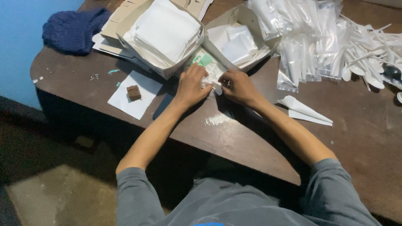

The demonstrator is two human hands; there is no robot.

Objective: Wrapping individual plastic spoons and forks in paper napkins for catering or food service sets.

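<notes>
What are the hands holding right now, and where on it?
Both hands, left and right, pinch a white paper napkin between them, one at each side edge.

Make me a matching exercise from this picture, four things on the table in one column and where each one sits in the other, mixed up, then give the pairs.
Things:
1. blue knit cloth
2. brown block
3. white plastic spoons
4. folded paper cone

Places:
A. far right of the table
B. on a white paper sheet
C. far left corner, by the blue wall
D. just right of the right hand

Pairs: 1-C, 2-B, 3-A, 4-D
</notes>
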